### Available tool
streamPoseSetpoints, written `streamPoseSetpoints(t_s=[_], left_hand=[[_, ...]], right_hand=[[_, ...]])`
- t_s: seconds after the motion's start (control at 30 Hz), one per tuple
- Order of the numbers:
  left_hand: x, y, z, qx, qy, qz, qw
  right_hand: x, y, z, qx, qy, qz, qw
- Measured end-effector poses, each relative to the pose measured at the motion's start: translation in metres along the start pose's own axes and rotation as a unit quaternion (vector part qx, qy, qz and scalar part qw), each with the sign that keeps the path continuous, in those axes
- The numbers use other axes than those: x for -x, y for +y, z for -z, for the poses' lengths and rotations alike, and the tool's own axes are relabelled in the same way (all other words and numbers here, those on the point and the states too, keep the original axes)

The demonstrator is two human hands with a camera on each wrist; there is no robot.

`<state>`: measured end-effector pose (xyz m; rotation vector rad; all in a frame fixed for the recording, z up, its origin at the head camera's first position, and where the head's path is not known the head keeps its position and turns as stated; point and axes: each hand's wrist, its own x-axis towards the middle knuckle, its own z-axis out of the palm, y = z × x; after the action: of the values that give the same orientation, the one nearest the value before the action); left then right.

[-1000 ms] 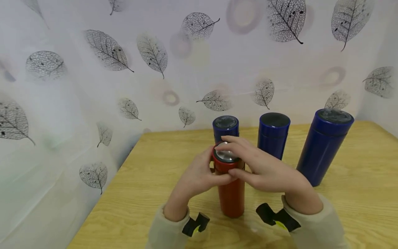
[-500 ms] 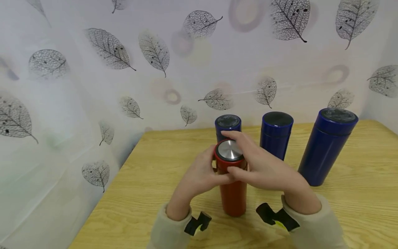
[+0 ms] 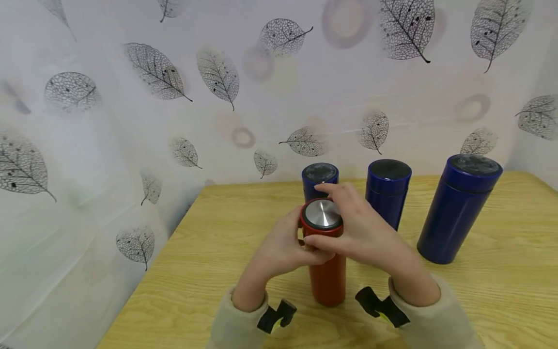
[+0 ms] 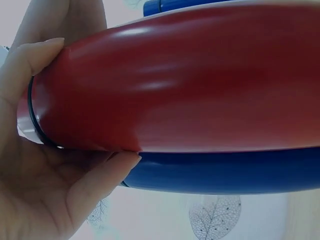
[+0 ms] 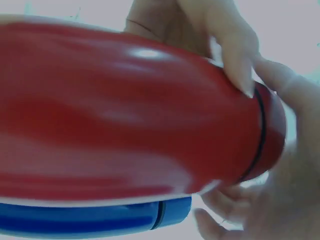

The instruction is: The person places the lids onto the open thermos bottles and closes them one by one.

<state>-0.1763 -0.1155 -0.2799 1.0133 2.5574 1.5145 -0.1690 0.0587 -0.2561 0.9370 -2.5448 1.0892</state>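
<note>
A red thermos (image 3: 329, 283) with a silver-topped lid (image 3: 322, 214) stands upright on the wooden table. My left hand (image 3: 281, 247) grips it from the left, just below the lid, its thumb across the front. From the right, my right hand (image 3: 364, 232) holds the lid, with the thumb on the near side and fingers at the far side. A dark seam ring between lid and body shows in the right wrist view, near a fingertip (image 5: 245, 82). Some left fingers are hidden behind the thermos. Directly behind it stands a blue thermos (image 3: 310, 191), partly covered.
Two more blue thermoses, one in the middle (image 3: 389, 186) and one at the right (image 3: 455, 213), stand behind and beside my right hand. The wooden table (image 3: 209, 271) reaches back to a leaf-patterned curtain (image 3: 226, 145).
My right fingers have moved off the lid's silver top to its far side. The right thumb has shifted left along the front. The left hand keeps its grip on the thermos.
</note>
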Motion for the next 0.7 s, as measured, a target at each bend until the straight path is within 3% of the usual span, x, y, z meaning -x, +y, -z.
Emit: streamPoseSetpoints(t_s=[0.1, 0.2, 0.27, 0.37, 0.43, 0.53, 0.6, 0.7], left_hand=[[0.001, 0.005, 0.002, -0.002, -0.012, -0.008, 0.9999], [0.003, 0.02, 0.005, 0.001, -0.02, 0.013, 0.9997], [0.003, 0.02, 0.004, 0.007, -0.019, 0.025, 0.9995], [0.002, 0.011, 0.003, 0.001, -0.008, 0.029, 0.9995], [0.001, 0.002, 0.001, -0.004, 0.0, 0.019, 0.9998], [0.0, 0.003, 0.001, -0.015, 0.006, 0.017, 0.9997], [-0.001, 0.003, 0.001, -0.011, 0.003, 0.022, 0.9997], [0.0, 0.002, 0.002, 0.004, -0.009, 0.024, 0.9997]], right_hand=[[0.003, 0.002, 0.005, -0.031, -0.046, 0.037, 0.998], [0.005, 0.005, 0.011, -0.064, -0.088, 0.074, 0.991], [0.005, 0.006, 0.013, -0.068, -0.095, 0.085, 0.989], [0.004, 0.006, 0.011, -0.059, -0.063, 0.078, 0.993], [0.002, 0.005, 0.008, -0.045, -0.024, 0.058, 0.997], [0.0, 0.002, 0.001, -0.014, 0.022, 0.012, 1.0], [-0.001, 0.001, -0.001, 0.0, 0.027, -0.016, 1.0], [0.0, 0.001, 0.001, -0.011, -0.003, -0.017, 1.0]])
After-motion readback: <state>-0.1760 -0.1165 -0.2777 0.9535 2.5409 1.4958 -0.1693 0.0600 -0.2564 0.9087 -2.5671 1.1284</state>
